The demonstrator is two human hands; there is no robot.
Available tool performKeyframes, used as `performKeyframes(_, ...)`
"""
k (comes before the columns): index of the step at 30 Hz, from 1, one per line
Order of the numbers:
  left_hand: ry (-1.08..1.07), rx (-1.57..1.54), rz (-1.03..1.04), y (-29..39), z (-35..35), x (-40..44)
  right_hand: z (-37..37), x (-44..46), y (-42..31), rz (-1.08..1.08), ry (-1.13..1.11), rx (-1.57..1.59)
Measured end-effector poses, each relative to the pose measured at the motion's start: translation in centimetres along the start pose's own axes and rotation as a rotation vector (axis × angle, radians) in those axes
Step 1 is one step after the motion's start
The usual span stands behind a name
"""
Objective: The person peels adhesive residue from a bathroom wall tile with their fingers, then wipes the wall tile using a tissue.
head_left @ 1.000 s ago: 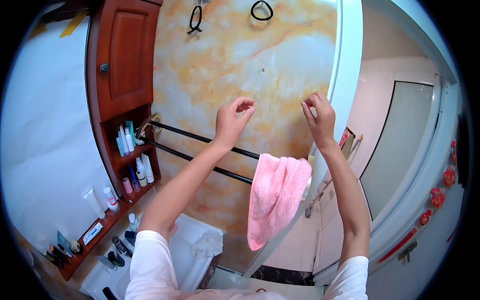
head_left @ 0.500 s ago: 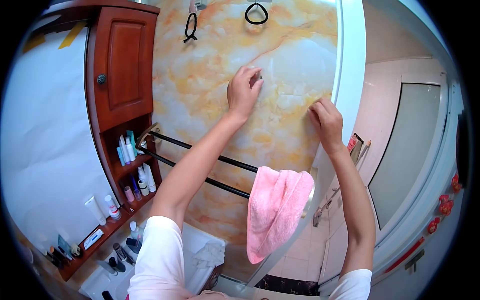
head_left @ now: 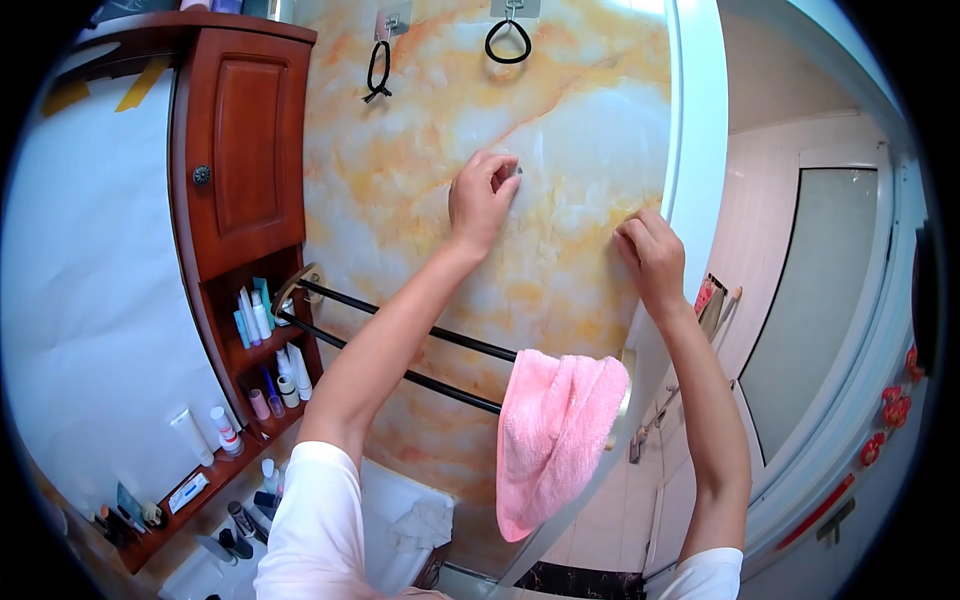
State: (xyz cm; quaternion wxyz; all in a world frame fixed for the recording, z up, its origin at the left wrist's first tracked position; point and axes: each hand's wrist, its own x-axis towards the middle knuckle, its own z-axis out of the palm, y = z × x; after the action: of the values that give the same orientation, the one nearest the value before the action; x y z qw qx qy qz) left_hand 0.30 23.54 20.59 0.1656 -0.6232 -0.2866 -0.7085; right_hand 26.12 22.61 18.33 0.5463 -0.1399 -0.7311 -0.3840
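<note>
My left hand is raised against the marbled wall, thumb and fingertips pinched together. A tiny dark bit shows at its fingertips, too small to name. To the right, my right hand is near the wall's edge beside the white door frame, its fingers curled in a pinch. What it holds, if anything, is hidden. Above both hands, two black hair ties hang from clear wall hooks. Below them, a pink towel is draped over the right end of a black double towel rail.
On the left stands a reddish wooden cabinet with shelves of bottles and tubes, next to a large white sheet. A white sink with a crumpled cloth lies below. A doorway with a frosted-glass door is at right.
The whole view has shifted, so the wall, hooks and towel sit slightly lower in the picture. Both hands keep nearly the same pinched pose at the wall.
</note>
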Motion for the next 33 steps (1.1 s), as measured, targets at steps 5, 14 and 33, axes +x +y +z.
performKeyframes(5,-0.057,0.04,-0.006,0.5,-0.2,0.3,0.1,-0.1,-0.1,-0.004,0.001,-0.006)
performKeyframes(14,-0.046,0.125,0.115,-0.2,0.2,1.1,0.0,0.0,-0.1,-0.009,-0.003,-0.017)
performKeyframes(33,0.068,-0.159,-0.04,-2.6,-1.4,-0.9,0.0,0.0,-0.2,0.002,-0.008,-0.023)
